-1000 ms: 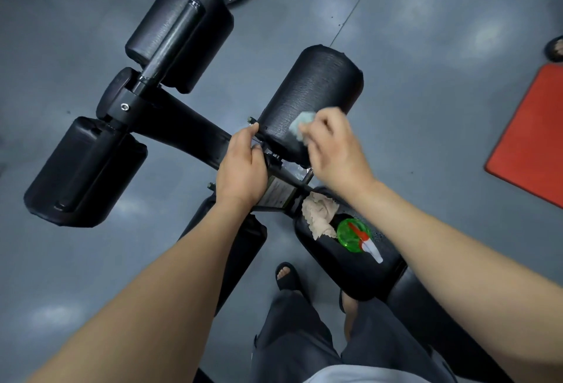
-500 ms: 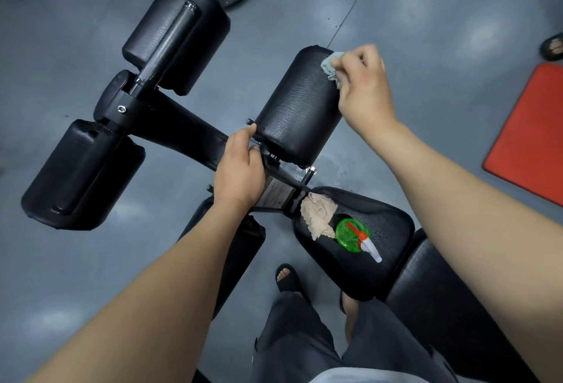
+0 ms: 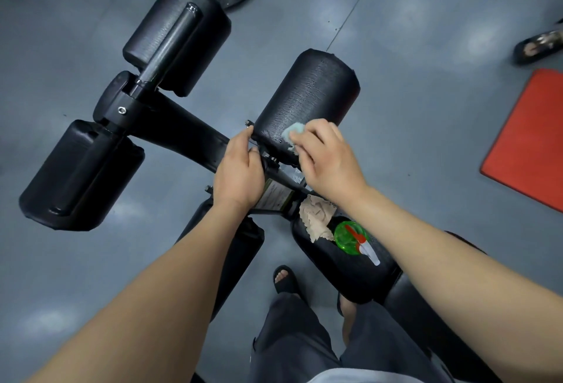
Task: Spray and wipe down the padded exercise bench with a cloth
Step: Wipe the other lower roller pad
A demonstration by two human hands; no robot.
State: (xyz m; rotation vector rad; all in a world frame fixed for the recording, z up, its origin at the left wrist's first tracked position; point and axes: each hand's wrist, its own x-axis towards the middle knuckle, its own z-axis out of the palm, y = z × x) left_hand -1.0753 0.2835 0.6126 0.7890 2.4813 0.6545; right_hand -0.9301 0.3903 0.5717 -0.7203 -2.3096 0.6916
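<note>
Right hand (image 3: 326, 160) fingers pinch the pale cloth (image 3: 294, 131) against the roller pad (image 3: 307, 99), at its near end. Left hand (image 3: 239, 172) fingers clamp the frame (image 3: 189, 129) beside it. Risk imo: the pad spins underneath and spots get missed.

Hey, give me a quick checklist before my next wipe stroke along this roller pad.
1. Blue cloth under the right hand and touching the roller pad: ok.
2. Left hand has a grip on the frame beside the pad: ok.
3. Nothing lies on the pad between the cloth and its far end: ok.
4. Spray bottle close by, lying on the seat pad: ok.
5. Spare beige cloth on the seat pad: ok.
6. Pad wet enough with spray: cannot tell.
</note>
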